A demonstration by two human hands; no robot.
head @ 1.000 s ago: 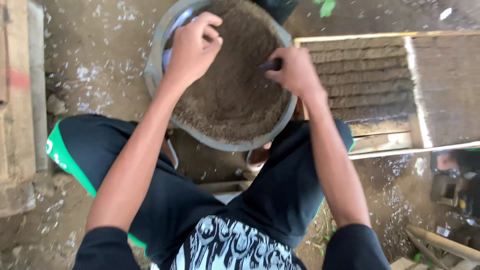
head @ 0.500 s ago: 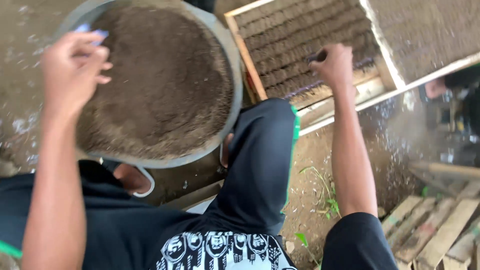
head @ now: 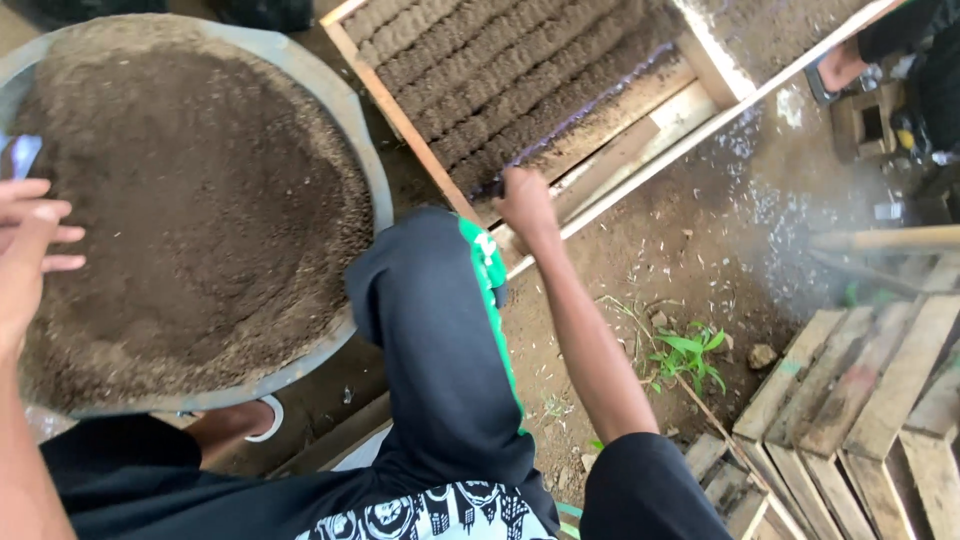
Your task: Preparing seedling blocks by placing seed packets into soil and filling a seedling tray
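Head view: hands well apart, left hand (head: 30, 235) open over soil basin (head: 375, 180), right hand (head: 525, 200) clamped on dark tool (head: 488, 188) at wooden tray (head: 400, 115).

Left hand (head: 30, 225) cut off at the frame's left edge. Wide grey soil-filled basin (head: 370, 180) cropped upper left. Small dark object in right hand (head: 525, 200) indistinct.

Crumbly, matt soil (head: 190, 210) fills a smooth grey metal basin (head: 372, 170); the frame (head: 400, 115) and pallets (head: 870, 390) are rough bare wood.
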